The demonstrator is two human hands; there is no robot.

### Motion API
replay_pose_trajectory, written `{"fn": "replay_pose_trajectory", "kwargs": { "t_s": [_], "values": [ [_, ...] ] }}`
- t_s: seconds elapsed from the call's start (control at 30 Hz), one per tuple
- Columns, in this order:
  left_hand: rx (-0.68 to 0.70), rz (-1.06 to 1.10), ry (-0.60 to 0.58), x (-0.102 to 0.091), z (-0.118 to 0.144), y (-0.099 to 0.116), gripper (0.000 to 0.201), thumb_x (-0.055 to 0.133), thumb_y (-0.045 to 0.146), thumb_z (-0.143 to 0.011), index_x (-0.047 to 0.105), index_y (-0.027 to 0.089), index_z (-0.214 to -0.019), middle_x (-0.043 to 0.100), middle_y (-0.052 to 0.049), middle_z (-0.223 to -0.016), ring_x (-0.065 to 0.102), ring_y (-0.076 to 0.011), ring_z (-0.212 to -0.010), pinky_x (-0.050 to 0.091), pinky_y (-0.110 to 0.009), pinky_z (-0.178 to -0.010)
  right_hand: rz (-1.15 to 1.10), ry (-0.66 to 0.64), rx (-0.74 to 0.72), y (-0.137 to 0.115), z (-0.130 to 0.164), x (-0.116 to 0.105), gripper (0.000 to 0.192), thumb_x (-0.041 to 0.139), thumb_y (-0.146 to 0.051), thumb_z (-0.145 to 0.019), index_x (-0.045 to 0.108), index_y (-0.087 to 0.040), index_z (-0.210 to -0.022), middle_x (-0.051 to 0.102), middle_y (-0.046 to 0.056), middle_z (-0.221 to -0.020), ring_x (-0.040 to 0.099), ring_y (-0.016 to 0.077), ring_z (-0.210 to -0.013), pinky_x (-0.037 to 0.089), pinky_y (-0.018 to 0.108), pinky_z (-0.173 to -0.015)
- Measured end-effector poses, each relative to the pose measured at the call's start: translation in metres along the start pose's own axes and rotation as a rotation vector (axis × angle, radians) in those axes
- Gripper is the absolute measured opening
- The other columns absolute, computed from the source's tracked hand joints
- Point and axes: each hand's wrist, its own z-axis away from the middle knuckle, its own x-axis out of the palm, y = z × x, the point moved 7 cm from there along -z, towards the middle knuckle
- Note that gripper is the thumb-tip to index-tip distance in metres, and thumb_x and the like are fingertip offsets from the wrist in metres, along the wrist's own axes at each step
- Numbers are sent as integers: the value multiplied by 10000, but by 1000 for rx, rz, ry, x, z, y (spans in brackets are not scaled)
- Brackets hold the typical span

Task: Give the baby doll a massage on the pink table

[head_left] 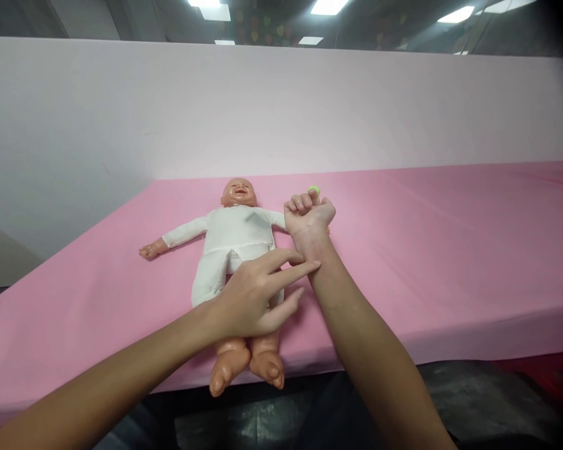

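The doll lies face up on the pink table, near the front edge and toward the left end. Its head points at the back edge; its 2 bare feet overhang the front edge. It wears a white suit, and both arms are spread out sideways.

The right hand rests on the table at the doll's outstretched arm, on the side toward the right end. The hand is curled into a loose fist, knuckles up. A small green object shows just above the fingers; whether the hand has hold of it, or of the doll's hand, cannot be told, since the fist hides both.

The left hand hovers over the doll's legs. It is open and holds nothing. 2 extended fingers touch the inner side of the right wrist; the remaining fingers are loosely bent beneath them.

A pale wall panel stands along the back edge of the table.
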Motion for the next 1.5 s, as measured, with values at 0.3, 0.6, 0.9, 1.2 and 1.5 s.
{"fn": "replay_pose_trajectory", "kwargs": {
  "t_s": [0.3,0.6,0.9,1.2,1.5],
  "values": [
    [-37,37,10,-2,-2,-1,455,567,154,-917,625,244,-1359,665,-91,-1176,677,-203,-952,605,-377,-847,8,17,8,0,6,3,388,279,-353,-1018,387,-223,-669,211,-88,-495,221,88,-392,223,217,-381],
    [-30,97,28,-2,-2,-1,392,559,152,-912,649,245,-1282,671,-86,-1198,672,-216,-995,595,-391,-848,28,1,9,-1,7,4,395,251,-369,-1027,376,-228,-680,213,-87,-510,222,92,-400,229,218,-384],
    [-84,75,-43,0,-3,-3,564,549,189,-928,459,226,-1484,666,-97,-1185,651,-217,-966,578,-423,-884,95,-3,-13,-3,8,5,417,207,-352,-1033,348,-228,-662,206,-77,-522,221,98,-408,254,222,-393],
    [46,-112,30,0,-1,4,462,558,194,-928,571,232,-1389,681,-95,-1192,679,-238,-1041,601,-380,-845,127,-3,-36,-2,6,5,416,215,-371,-1032,347,-231,-663,206,-77,-522,228,99,-407,253,225,-393],
    [51,-152,27,0,-3,4,245,569,200,-926,666,216,-1150,683,-84,-1155,670,-202,-925,576,-339,-747,81,1,26,5,10,6,421,244,-400,-1027,350,-230,-657,197,-78,-515,210,99,-411,240,224,-381]
  ]
}}
